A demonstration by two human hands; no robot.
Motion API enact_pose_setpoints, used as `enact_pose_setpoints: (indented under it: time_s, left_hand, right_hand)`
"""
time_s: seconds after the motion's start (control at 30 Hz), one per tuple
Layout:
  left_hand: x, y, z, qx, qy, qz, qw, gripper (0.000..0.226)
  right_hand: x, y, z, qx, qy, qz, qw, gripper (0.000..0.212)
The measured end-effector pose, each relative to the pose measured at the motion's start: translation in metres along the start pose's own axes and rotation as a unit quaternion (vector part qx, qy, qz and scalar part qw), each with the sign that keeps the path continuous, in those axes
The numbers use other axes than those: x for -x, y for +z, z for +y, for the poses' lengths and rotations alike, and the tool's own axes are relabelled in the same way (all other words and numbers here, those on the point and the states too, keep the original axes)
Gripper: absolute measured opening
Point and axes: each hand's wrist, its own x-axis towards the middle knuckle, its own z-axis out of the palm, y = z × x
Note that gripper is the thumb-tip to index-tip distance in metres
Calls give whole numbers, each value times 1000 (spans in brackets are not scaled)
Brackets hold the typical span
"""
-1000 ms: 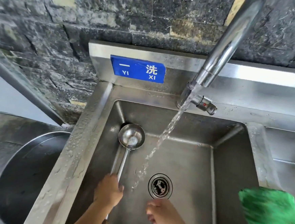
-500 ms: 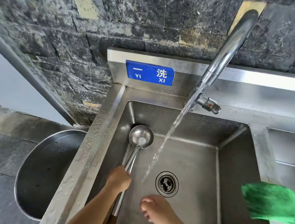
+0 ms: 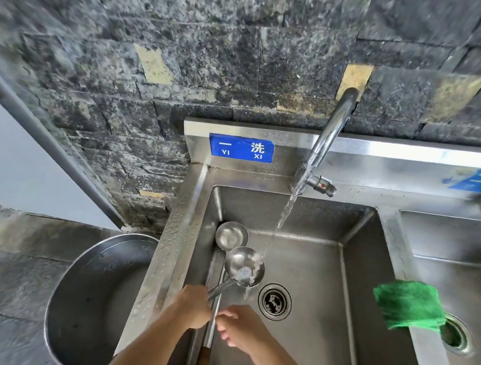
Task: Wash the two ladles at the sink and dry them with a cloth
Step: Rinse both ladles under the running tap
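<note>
While water runs into its left basin, the steel sink (image 3: pixel 312 274) heads the list: wet throughout, with both ladles inside along the left wall.

Round steel tub (image 3: pixel 80 299): outside the sink, to its left; no evident part in the job.

Swan-neck tap (image 3: pixel 329 134): open, its stream falling toward the ladles.

Green cloth (image 3: pixel 408 306): draped on the divider between the basins, well apart from both hands. Soft, likely absorbent, on hand for drying.

Far ladle (image 3: pixel 231 235): bowl in the back left corner. Its long shaft runs toward the person between the two hands and ends in a wooden grip (image 3: pixel 202 363).

Near ladle (image 3: pixel 244 264): bowl raised under the stream, water spilling over its rim.

Both ladles are judged stiff, fairly light, bowl-heavy and slippery when wet. They are best taken on the shaft well back from the bowl, or on the wood.

Left hand (image 3: pixel 192 306): wrapped round the near ladle's shaft, a short way back from the bowl.

Right hand (image 3: pixel 243 328): fingers curled against the far ladle's shaft; whether they pinch it cannot be told.

Drain (image 3: pixel 274 301): just right of the near bowl.
</note>
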Motion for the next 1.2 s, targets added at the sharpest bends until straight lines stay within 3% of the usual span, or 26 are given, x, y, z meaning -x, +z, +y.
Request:
enact_pose_setpoints:
  time_s: [0.13, 0.33, 0.63, 0.8, 0.9, 1.0, 1.1, 1.2]
  left_hand:
    - [17, -13, -4, -83, 42, -18, 996, 22]
    - [33, -21, -2, -79, 65, -19, 995, 17]
    - [43, -34, 18, -35, 25, -86, 995, 11]
    - [49, -29, 31, -5, -20, -137, 990, 17]
    - [48, -29, 39, -6, -24, -135, 991, 25]
    - [48, -31, 47, -12, -17, -125, 992, 22]
    - [46, -31, 56, -10, -12, -112, 994, 7]
    - [44, -33, 64, -23, -4, -90, 996, 11]
  right_hand:
    - [17, 14, -9, -64, 23, 8, 998, 30]
    - [37, 21, -6, -99, 42, 23, 994, 25]
    - [52, -3, 18, -116, 51, 55, 990, 9]
    - [43, -12, 20, -121, 63, 32, 990, 16]
    - [33, -21, 17, -133, 78, 28, 988, 14]
    - [17, -25, 15, -205, 133, 3, 970, 27]
    - [0, -23, 15, -211, 119, 18, 970, 10]
    - [-11, -21, 9, -287, 97, 33, 953, 7]
